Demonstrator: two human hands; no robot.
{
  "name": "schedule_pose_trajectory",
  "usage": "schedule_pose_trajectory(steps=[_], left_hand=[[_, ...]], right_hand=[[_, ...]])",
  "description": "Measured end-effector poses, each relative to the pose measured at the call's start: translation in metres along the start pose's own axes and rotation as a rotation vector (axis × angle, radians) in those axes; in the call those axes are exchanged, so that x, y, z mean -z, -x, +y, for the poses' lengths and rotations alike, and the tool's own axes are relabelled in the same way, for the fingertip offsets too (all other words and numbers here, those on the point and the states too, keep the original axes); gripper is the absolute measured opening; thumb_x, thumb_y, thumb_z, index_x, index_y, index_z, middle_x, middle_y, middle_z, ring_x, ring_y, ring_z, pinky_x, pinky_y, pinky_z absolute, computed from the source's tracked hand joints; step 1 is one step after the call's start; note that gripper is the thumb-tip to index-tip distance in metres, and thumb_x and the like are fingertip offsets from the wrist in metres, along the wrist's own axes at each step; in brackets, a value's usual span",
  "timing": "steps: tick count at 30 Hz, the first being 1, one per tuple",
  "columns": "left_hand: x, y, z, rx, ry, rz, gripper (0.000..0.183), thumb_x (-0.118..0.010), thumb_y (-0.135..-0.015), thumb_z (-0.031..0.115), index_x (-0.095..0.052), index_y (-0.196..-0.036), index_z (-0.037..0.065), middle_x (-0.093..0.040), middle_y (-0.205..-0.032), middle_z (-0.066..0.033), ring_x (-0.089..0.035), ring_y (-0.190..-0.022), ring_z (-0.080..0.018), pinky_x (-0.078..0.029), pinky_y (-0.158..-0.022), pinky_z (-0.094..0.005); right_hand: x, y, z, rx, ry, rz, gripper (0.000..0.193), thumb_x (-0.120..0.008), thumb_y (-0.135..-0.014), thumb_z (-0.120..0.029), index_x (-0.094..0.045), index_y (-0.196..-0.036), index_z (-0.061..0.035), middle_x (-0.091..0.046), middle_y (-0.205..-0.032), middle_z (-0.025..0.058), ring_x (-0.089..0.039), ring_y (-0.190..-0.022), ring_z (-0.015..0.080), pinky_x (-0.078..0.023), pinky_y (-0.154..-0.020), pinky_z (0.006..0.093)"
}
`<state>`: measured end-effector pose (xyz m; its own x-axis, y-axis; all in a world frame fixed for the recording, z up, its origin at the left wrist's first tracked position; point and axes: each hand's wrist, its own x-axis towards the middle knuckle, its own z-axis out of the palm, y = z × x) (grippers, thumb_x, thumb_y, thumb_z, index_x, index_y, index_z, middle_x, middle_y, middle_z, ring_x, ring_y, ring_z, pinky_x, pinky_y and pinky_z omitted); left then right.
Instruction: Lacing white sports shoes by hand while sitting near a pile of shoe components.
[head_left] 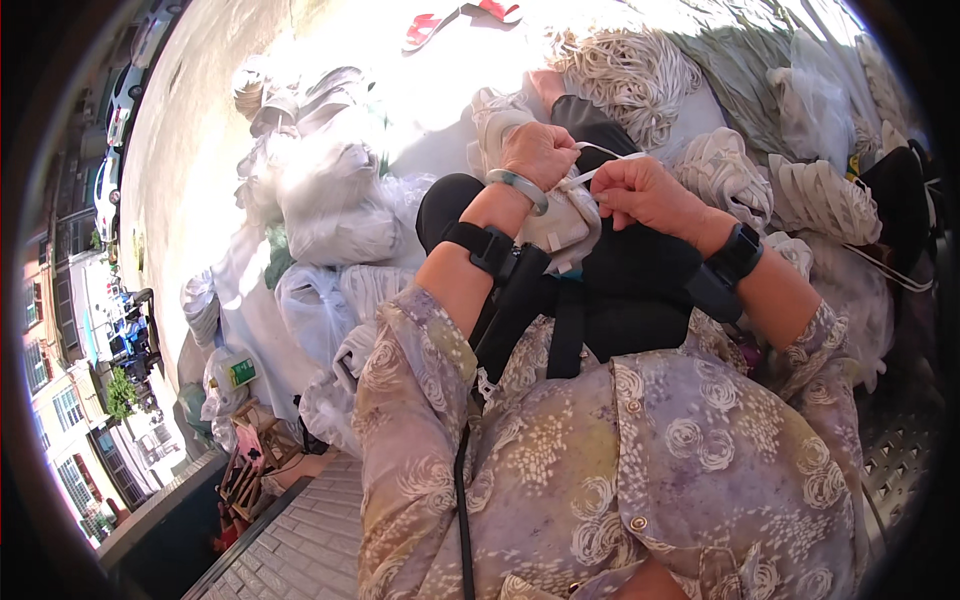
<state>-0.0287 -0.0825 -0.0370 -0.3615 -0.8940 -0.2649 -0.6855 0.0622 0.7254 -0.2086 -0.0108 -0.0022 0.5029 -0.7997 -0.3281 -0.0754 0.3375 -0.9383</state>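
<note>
A white shoe (560, 225) rests on my dark-trousered lap, its upper part partly hidden behind my left hand. White shoelace (577, 181) runs from the shoe toward my right side, and a loop of it arches between both hands. My left hand (540, 157) is closed at the shoe's upper, its fingertips pinching the lace. Just right of the shoe, my right hand (648, 200) pinches the lace between thumb and forefinger.
A large heap of loose white laces (630, 80) lies ahead. Nested white shoes (725, 172) are stacked at the right. Plastic-wrapped bundles (335, 195) fill the left side. Red-and-white sandals (430, 30) lie on the far ground. A folded wooden chair (260, 455) stands at lower left.
</note>
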Motion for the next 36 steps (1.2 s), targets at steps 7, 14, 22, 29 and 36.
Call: schedule_pose_trajectory(steps=[7, 14, 22, 29, 36], left_hand=[[0.026, 0.051, 0.015, -0.127, 0.053, 0.357, 0.009, -0.064, -0.074, 0.009, -0.064, -0.080, 0.002, -0.060, -0.065, -0.0044, -0.053, -0.056, -0.0082, -0.044, -0.055, -0.0235], [0.015, 0.100, -0.011, -0.229, -0.151, 0.426, 0.012, -0.066, -0.068, 0.009, -0.064, -0.080, 0.006, -0.059, -0.084, -0.0060, -0.056, -0.073, -0.0185, -0.046, -0.068, -0.0290], [-0.002, 0.109, -0.016, -0.227, -0.178, 0.412, 0.023, -0.068, -0.065, 0.016, -0.063, -0.086, 0.009, -0.054, -0.105, -0.0102, -0.051, -0.094, -0.0307, -0.042, -0.081, -0.0386], [-0.004, 0.111, -0.017, -0.229, -0.099, 0.409, 0.021, -0.066, -0.069, 0.011, -0.059, -0.088, 0.005, -0.054, -0.108, -0.0111, -0.051, -0.095, -0.0303, -0.042, -0.083, -0.0358], [-0.009, 0.111, -0.022, -0.271, -0.085, 0.448, 0.020, -0.063, -0.070, 0.008, -0.058, -0.089, 0.004, -0.055, -0.108, -0.0127, -0.052, -0.095, -0.0320, -0.042, -0.083, -0.0367]], right_hand=[[-0.019, -0.017, 0.011, 0.381, 0.672, 0.257, 0.011, -0.054, -0.076, -0.013, -0.059, -0.080, -0.0040, -0.058, -0.077, 0.0124, -0.057, -0.076, 0.0313, -0.046, -0.068, 0.0372], [-0.030, -0.026, 0.004, 0.325, 0.878, 0.240, 0.011, -0.053, -0.076, -0.016, -0.056, -0.076, -0.0054, -0.059, -0.077, 0.0114, -0.059, -0.077, 0.0314, -0.046, -0.067, 0.0406], [-0.035, -0.030, 0.005, 0.346, 0.989, 0.182, 0.012, -0.051, -0.076, -0.015, -0.055, -0.074, -0.0039, -0.059, -0.073, 0.0154, -0.059, -0.074, 0.0339, -0.045, -0.065, 0.0437], [-0.030, -0.039, -0.004, 0.187, 1.024, 0.090, 0.016, -0.049, -0.073, -0.015, -0.057, -0.071, -0.0022, -0.060, -0.072, 0.0184, -0.059, -0.077, 0.0357, -0.045, -0.069, 0.0447], [-0.022, -0.058, -0.021, 0.071, 1.095, -0.096, 0.019, -0.050, -0.070, -0.017, -0.061, -0.072, -0.0018, -0.061, -0.075, 0.0198, -0.059, -0.080, 0.0355, -0.045, -0.075, 0.0437]])
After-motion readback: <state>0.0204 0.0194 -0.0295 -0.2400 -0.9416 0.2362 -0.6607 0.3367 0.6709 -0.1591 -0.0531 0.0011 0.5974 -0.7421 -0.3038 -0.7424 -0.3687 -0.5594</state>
